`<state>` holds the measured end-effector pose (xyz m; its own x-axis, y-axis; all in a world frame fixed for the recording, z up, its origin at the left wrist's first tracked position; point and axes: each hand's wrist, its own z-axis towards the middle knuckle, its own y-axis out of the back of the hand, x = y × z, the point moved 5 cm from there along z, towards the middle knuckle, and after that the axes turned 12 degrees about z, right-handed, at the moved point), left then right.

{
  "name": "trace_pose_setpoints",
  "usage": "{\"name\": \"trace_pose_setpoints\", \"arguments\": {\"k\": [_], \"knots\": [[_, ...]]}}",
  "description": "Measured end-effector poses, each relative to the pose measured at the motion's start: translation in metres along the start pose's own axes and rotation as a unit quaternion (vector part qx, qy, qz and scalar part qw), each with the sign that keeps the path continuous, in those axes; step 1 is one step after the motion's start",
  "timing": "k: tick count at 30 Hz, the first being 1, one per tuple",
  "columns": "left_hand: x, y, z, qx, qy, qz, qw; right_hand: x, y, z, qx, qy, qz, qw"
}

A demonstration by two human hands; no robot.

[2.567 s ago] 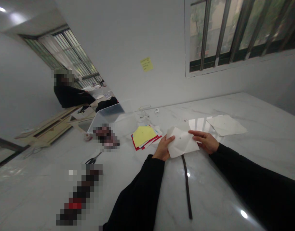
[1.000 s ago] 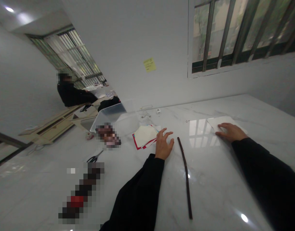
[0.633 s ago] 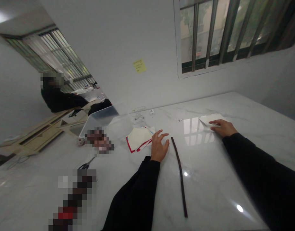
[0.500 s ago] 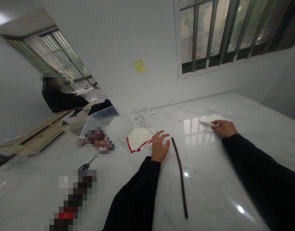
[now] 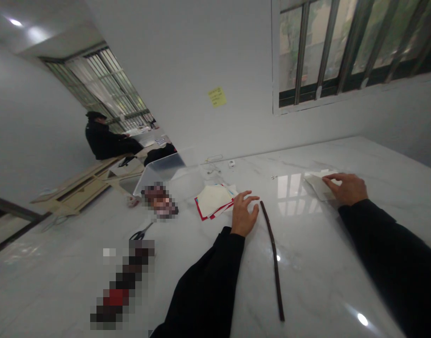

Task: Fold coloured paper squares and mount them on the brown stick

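Observation:
My right hand (image 5: 345, 188) pinches a cream sheet of paper (image 5: 319, 188) low over the table on the right. Part of that sheet is hidden behind my fingers. My left hand (image 5: 244, 213) rests in the middle, its fingers curved and apart with nothing between them. Just left of it lies a stack of cream, white and red paper pieces (image 5: 211, 199), partly covered by the hand. A thin dark brown stick (image 5: 274, 263) lies lengthwise on the table to the right of my left hand.
Dark-handled scissors (image 5: 141, 232) and two pixelated items lie on the left of the white marbled table (image 5: 307, 281). A clear plastic bin (image 5: 162, 169) stands behind them. Small silvery bits (image 5: 273, 177) and a small white block (image 5: 231, 163) sit farther back. A person (image 5: 103, 136) sits far left.
The view has shifted, so everything sits a little farther right. The cream sheet in my right hand now shows its face instead of its edge. My left hand keeps its pose beside the stack.

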<state>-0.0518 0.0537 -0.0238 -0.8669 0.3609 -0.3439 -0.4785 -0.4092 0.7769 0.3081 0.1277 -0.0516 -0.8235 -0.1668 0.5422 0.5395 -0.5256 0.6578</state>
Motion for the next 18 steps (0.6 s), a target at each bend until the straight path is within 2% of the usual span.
{"name": "trace_pose_setpoints", "arguments": {"k": [3,5,7,9,11,13,15,16,18], "knots": [[-0.002,0.002,0.000,-0.003,0.004,-0.007,1.000,0.026,0.022,-0.001,-0.090,0.035,0.058,0.994],[-0.004,0.003,0.001,-0.006,0.005,-0.022,1.000,0.037,0.035,-0.003,-0.165,0.007,0.124,0.978],[-0.005,0.004,0.000,-0.007,0.009,-0.050,0.999,0.042,0.038,-0.004,-0.182,-0.044,0.233,0.954],[-0.006,0.003,0.000,0.002,0.020,-0.099,0.995,0.047,0.030,-0.005,-0.142,-0.105,0.360,0.916],[-0.004,-0.002,0.000,0.025,0.050,-0.175,0.983,0.054,0.013,-0.009,-0.063,-0.166,0.488,0.855],[-0.001,-0.009,-0.001,0.052,0.098,-0.266,0.958,0.067,-0.006,-0.017,0.039,-0.214,0.588,0.779],[0.002,-0.017,-0.001,0.076,0.150,-0.363,0.916,0.082,-0.023,-0.030,0.128,-0.237,0.635,0.725],[0.002,-0.022,-0.001,0.094,0.171,-0.413,0.890,0.088,-0.030,-0.036,0.153,-0.240,0.638,0.716],[0.000,-0.030,-0.002,0.140,0.203,-0.497,0.832,0.098,-0.043,-0.050,0.179,-0.242,0.629,0.717]]}}
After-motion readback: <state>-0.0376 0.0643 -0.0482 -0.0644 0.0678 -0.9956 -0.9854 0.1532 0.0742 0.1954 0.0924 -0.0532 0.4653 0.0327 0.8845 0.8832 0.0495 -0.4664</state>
